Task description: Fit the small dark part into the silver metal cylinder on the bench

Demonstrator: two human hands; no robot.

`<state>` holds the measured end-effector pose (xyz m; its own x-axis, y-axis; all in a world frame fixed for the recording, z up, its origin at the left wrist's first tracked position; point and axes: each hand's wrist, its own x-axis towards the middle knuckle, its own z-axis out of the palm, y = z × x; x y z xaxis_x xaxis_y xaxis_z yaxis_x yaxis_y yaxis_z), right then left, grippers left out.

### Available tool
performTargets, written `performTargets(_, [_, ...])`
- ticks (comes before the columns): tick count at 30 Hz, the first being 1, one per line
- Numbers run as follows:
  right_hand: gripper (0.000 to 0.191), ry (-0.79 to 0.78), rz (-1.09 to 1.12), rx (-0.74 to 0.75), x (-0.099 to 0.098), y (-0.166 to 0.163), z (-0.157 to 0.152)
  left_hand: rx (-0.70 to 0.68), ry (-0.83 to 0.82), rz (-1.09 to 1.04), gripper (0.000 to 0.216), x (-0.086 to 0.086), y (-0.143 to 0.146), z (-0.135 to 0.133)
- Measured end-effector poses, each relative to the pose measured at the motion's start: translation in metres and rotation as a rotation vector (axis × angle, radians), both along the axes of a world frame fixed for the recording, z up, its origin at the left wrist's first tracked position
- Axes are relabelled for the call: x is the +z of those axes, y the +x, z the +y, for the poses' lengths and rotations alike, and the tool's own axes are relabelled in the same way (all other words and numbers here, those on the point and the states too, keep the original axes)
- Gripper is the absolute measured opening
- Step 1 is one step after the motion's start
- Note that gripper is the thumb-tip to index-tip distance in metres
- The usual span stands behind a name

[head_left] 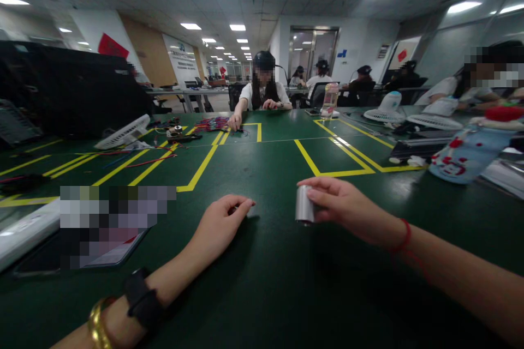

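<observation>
My right hand (341, 204) grips a short silver metal cylinder (304, 204) from its right side. The cylinder stands nearly upright just over the green table (262, 272), its dark shadow below; I cannot tell whether it touches. A small nub shows at its lower end. To the left, my left hand (223, 223) rests low over the table with thumb and fingers pinched together. Whatever lies between those fingertips, if anything, is hidden or too small to name. A gap of bare tabletop separates the two hands.
Yellow tape (196, 169) marks the table. Left are a phone-like flat item (123, 251), a white bar (28, 229), a white fan (125, 132) and loose wires. At right stand a blue bottle (458, 155) and fans (385, 112). Opposite, a person (264, 87) handles wires (213, 124).
</observation>
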<state>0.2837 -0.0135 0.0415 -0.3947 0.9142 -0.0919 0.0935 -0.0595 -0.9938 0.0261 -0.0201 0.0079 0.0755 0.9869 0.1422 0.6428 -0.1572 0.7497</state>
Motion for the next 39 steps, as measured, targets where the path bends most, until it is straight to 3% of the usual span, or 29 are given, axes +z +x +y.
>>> performTargets(4, [0.033,-0.364,0.191,0.165,-0.012,-0.035,-0.022,-0.006,0.024,-0.006,0.035,-0.005,0.000,0.002])
performTargets(7, [0.031,-0.490,0.214,0.156,-0.015,-0.042,-0.025,-0.010,0.032,-0.012,0.034,-0.006,0.000,0.002])
performTargets(9, [0.033,-0.495,0.209,0.147,-0.015,-0.042,-0.024,-0.009,0.037,-0.012,0.034,-0.005,0.001,0.002])
performTargets(11, [0.036,-0.373,0.172,0.124,-0.015,-0.040,-0.023,-0.006,0.040,-0.008,0.034,-0.004,0.001,0.002])
performTargets(16, [0.033,0.406,-0.147,0.080,-0.016,-0.033,-0.025,-0.007,0.028,-0.017,0.035,-0.002,0.000,0.001])
performTargets(18, [0.030,0.560,-0.250,0.096,-0.021,-0.030,-0.026,-0.035,0.053,-0.034,0.033,0.002,0.004,-0.003])
performTargets(23, [0.066,0.480,-0.172,0.039,-0.036,-0.030,-0.026,-0.246,0.135,-0.060,0.025,0.019,0.029,-0.022])
performTargets(25, [0.071,0.458,-0.166,0.046,-0.040,-0.032,-0.026,-0.249,0.167,-0.048,0.020,0.026,0.039,-0.027])
performTargets(28, [0.067,0.497,-0.222,0.049,-0.039,-0.033,-0.026,-0.188,0.203,-0.074,0.017,0.031,0.044,-0.029])
performTargets(31, [0.049,0.631,-0.350,0.004,-0.034,-0.031,-0.027,-0.118,0.223,-0.106,0.018,0.030,0.038,-0.027])
performTargets(34, [0.033,0.722,-0.453,-0.040,-0.031,-0.027,-0.027,-0.123,0.163,-0.053,0.017,0.019,0.031,-0.025])
performTargets(39, [0.035,0.708,-0.441,-0.031,-0.034,-0.026,-0.028,-0.215,0.064,0.179,0.013,-0.001,0.033,-0.023])
